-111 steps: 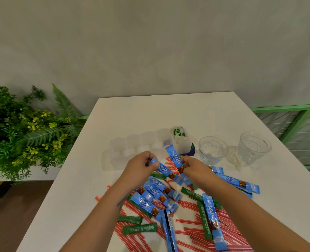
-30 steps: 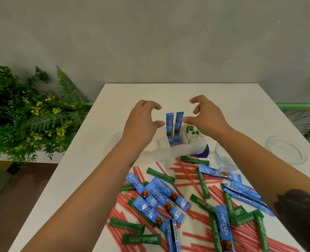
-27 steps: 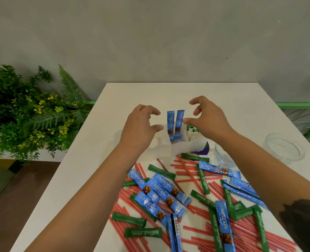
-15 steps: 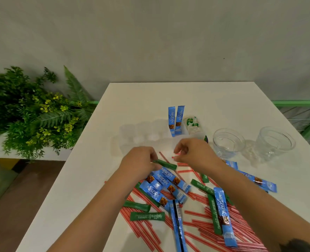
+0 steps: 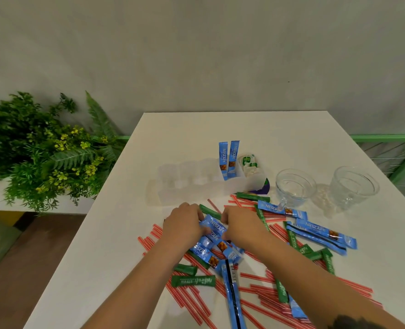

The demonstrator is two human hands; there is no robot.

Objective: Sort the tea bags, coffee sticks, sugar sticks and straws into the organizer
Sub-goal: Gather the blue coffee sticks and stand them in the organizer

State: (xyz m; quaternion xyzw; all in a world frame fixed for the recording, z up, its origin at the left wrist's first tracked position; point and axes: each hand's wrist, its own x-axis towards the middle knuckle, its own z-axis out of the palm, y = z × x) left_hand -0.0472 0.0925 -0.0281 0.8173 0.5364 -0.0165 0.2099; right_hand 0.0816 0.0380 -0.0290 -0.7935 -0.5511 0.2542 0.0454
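Hands over the scattered sticks.
Left hand (image 5: pixel 184 222) and right hand (image 5: pixel 240 224), fingers curled, pinch one blue coffee stick (image 5: pixel 214 227) between them; organizer (image 5: pixel 196 179) lies beyond.

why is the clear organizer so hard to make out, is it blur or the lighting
Head view: lighting is soft and even, with faint shadows and no harsh glare. The translucent organizer simply blends into the white table; only the upright coffee sticks mark it clearly. Wide-angle distortion splays the table edges, and fine detail looks slightly soft.

Two coffee sticks (image 5: pixel 228 160) upright in organizer (image 5: pixel 196 179), two glass cups (image 5: pixel 294 187), one plant (image 5: pixel 42 150)
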